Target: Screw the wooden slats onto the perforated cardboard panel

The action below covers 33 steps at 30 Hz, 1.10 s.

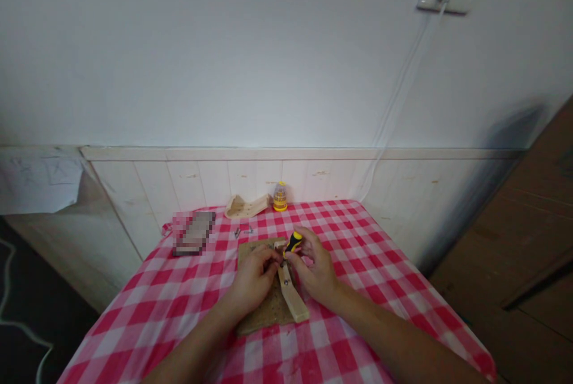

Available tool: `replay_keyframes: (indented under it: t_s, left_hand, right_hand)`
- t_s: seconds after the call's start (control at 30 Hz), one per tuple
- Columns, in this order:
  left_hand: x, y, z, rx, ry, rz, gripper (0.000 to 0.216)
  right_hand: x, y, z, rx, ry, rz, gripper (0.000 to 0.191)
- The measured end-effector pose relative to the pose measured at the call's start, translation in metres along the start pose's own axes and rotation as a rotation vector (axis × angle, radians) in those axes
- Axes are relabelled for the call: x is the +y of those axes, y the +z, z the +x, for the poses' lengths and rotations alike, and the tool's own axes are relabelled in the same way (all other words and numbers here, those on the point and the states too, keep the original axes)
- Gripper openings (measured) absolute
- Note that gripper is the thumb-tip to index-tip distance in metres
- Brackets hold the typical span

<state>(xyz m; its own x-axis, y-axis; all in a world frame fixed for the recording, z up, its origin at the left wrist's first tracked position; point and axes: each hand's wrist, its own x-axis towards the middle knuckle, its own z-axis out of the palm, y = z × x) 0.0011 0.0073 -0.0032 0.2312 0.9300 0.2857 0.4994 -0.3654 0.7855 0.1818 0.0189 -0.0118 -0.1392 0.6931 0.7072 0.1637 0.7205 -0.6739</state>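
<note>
In the middle of the table a pale wooden piece (293, 295) lies slantwise on a brown board (264, 315), with a dark round bolt or screw head on its face. My right hand (316, 267) is closed around a yellow and black screwdriver (293, 242), its handle tilted up and its tip pointing down at the wood. Beside the tip my left hand (257, 273) has its fingers pinched together against the wooden piece. Whatever sits between those left fingertips is too small and covered to make out.
Behind the board lie several small metal parts (243, 230). Near the wall stand a curved wooden piece (244, 208) and a yellow-capped container (280, 197). A blurred-out flat object (194, 233) rests at the back left. Red-and-white checked cloth (358, 318) covers the table.
</note>
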Motion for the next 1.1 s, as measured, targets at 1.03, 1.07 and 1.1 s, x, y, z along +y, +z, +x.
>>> replay_keyframes:
  t_s: [1.03,1.07,1.1]
  left_hand:
    - [0.005,-0.002,-0.005,-0.177,0.12,-0.102,0.014]
    - [0.005,-0.002,-0.005,-0.177,0.119,-0.091,0.014]
    - [0.005,-0.002,-0.005,-0.178,0.119,-0.08,0.014]
  right_hand:
    - [-0.018,-0.007,-0.004,-0.089,-0.048,0.136,0.048]
    - [-0.019,-0.007,-0.004,-0.096,-0.052,0.142,0.048]
    - [-0.02,-0.007,-0.004,-0.098,-0.052,0.143,0.048]
